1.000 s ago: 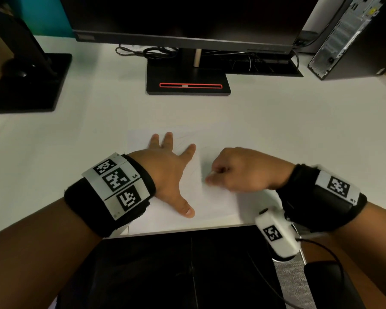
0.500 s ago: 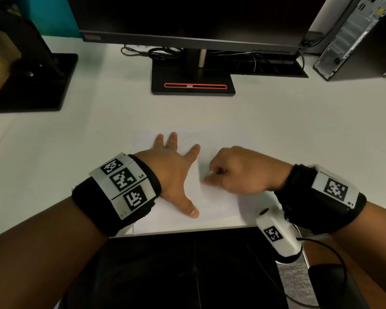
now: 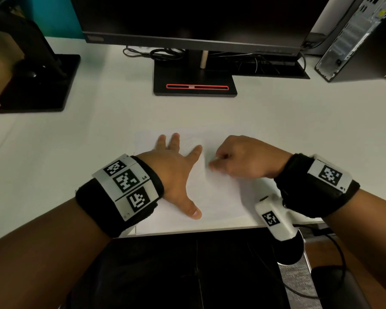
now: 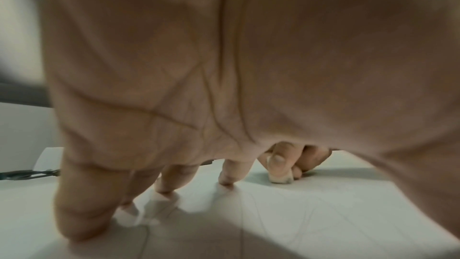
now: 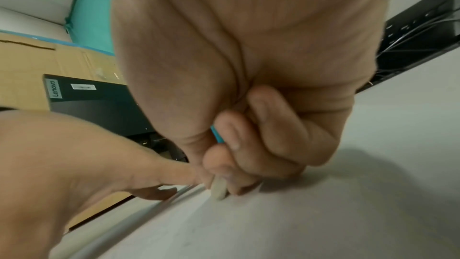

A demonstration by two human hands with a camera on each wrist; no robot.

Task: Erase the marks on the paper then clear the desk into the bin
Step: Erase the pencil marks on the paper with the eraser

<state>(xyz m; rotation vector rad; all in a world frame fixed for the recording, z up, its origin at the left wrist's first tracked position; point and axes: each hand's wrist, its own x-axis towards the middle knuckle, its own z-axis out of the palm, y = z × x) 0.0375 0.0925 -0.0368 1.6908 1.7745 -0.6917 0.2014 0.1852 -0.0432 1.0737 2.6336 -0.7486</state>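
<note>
Paper (image 3: 214, 197) lies flat on white tabletop (image 3: 76, 152), near front edge, below monitor stand (image 3: 195, 82). Head view: left hand (image 3: 176, 172) is spread flat on the sheet, fingers straight, pinning it. Right hand (image 3: 243, 160) is curled into a fist just right of the left index finger, its grip pinched on something not visible from here. Faint pencil marks show by the left fingertips; too pale to read. PC tower (image 3: 361, 36) far right, second stand (image 3: 36, 85) far left. No bin in view.

Left wrist view: palm fills most of frame, blurred. Fingertips (image 4: 226, 176) press down on paper (image 4: 323, 204). Beyond them the right hand holds a whitish eraser (image 4: 280, 178) tip-down on the sheet. Thin pencil lines cross the paper. Small crumpled white scrap (image 4: 151, 210) under the left fingers; what it is unclear.

Right wrist view: thumb and fingers clamp the eraser (image 5: 219, 189), its worn end touching the paper (image 5: 298, 224); a blue sleeve edge peeks between fingers. Left hand (image 5: 74, 155) sits beside, holding the sheet.

Step in hand: erasing, first part of task. Marks remain, so next likely calls for more rubbing with left hand holding firm, then gathering debris for the bin. Bin location unknown; most of the eraser is hidden in the fist.
</note>
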